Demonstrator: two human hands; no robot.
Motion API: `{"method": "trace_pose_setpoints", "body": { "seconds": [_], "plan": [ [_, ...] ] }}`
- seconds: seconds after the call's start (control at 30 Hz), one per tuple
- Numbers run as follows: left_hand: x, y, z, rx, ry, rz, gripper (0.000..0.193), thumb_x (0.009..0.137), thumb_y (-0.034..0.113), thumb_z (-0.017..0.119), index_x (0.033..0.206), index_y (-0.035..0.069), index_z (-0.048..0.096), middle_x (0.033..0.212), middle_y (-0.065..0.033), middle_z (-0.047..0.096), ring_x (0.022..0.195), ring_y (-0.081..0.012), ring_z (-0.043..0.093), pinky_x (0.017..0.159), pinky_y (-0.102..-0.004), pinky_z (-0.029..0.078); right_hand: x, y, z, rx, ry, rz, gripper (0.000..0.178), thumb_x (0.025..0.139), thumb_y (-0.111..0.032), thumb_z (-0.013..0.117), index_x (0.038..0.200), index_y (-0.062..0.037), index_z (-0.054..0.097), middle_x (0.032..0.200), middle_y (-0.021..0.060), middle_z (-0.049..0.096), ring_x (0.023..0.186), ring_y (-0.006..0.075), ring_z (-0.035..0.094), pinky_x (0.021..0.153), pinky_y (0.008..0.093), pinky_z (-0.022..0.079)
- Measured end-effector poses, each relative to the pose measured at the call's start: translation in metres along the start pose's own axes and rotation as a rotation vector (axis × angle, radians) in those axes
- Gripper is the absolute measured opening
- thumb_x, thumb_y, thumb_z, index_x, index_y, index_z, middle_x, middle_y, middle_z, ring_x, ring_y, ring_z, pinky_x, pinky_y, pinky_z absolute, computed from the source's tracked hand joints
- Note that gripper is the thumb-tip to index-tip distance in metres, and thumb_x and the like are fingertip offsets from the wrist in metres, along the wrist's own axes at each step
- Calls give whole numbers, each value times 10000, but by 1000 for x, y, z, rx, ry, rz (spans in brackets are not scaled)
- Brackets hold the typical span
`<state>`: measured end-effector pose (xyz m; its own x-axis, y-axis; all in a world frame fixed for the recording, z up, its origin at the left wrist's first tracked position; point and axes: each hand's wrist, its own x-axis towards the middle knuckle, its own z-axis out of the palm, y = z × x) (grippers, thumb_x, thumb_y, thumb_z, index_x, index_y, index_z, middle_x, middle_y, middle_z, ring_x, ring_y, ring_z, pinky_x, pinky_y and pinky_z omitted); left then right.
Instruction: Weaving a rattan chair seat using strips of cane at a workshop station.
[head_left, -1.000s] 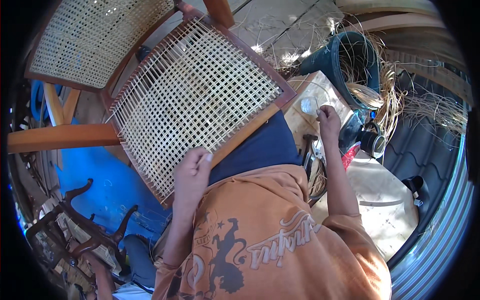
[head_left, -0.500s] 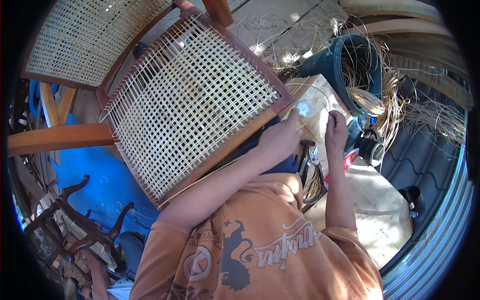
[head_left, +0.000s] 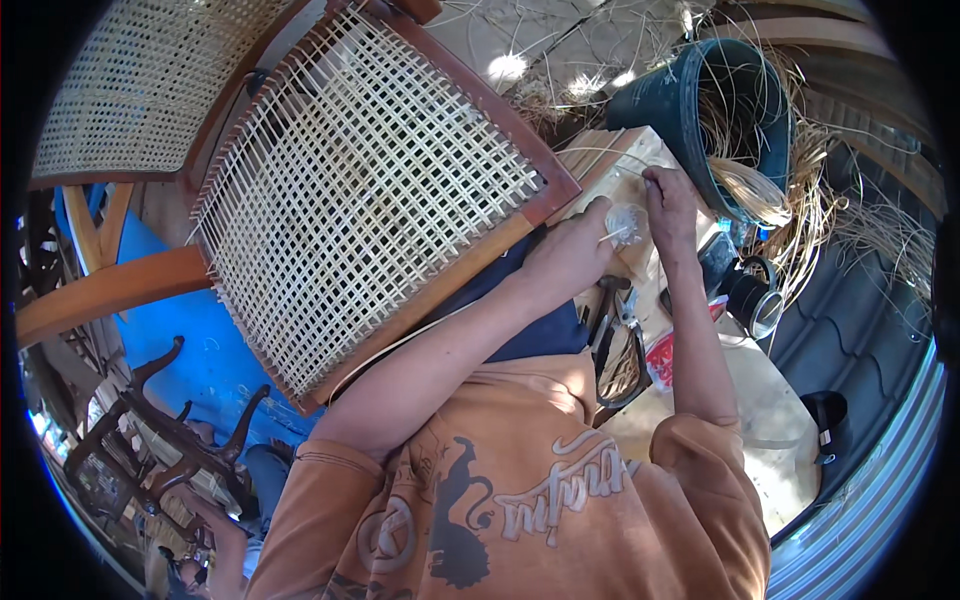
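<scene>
A chair seat of woven cane in a reddish-brown wooden frame lies tilted left of my hands, its open weave loosest along the far left edge. My left hand is closed beside the seat's right corner, with a thin pale cane strand poking out past the fingers. To its right, my right hand pinches the end of a curved cane strand. Below both hands is a pale wooden box or board, with a small clear, shiny item on it.
A dark green bucket with cane coils stands at the far right, loose strands beside it. Pliers and a dark-handled tool lie near my lap. A black cup stands right. Lower left are dark chair legs and another person.
My view has shifted slightly. My right hand has risen a little toward the bucket with its strand. My left hand stays closed by the seat corner.
</scene>
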<state>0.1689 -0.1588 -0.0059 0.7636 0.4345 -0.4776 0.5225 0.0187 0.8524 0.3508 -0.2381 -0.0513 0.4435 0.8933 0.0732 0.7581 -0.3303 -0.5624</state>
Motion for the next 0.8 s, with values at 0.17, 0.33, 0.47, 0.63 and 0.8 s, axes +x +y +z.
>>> {"method": "trace_pose_setpoints", "body": {
  "seconds": [0.17,0.33,0.47,0.63,0.8],
  "plan": [
    [1,6,-4,-10,-39,-45,476,840,192,525,1249,-19,403,849,-248,607,825,-371,608,738,-416,460,-4,5,-2,12,-31,18,131,795,-18,549,916,-28,597,865,132,596,842,294,572,756,354,450],
    [3,2,1,-23,-11,-16,468,844,195,523,1242,-23,412,825,-247,610,821,-365,612,733,-410,460,-6,2,-6,-9,-57,12,142,812,-26,541,943,-39,595,861,138,573,829,298,577,726,352,470],
    [-3,7,-2,-35,29,3,389,846,185,524,1178,-13,482,828,-233,609,807,-348,616,717,-392,463,-5,3,-14,-29,-112,1,131,822,-47,548,941,-31,601,865,135,587,832,291,582,732,343,470],
    [-53,32,-40,-81,-44,7,250,851,168,532,1027,2,593,858,-198,612,771,-305,614,708,-351,469,1,-63,-48,474,-114,534,135,855,-79,549,933,18,602,849,61,591,712,131,554,632,252,443],
    [-103,14,-81,-226,389,251,243,855,104,503,1066,25,593,894,-130,605,782,-246,583,742,-325,470,-5,-185,-33,1113,-171,643,149,860,-49,532,992,13,559,781,60,580,619,134,547,561,248,452]
  ]
}}
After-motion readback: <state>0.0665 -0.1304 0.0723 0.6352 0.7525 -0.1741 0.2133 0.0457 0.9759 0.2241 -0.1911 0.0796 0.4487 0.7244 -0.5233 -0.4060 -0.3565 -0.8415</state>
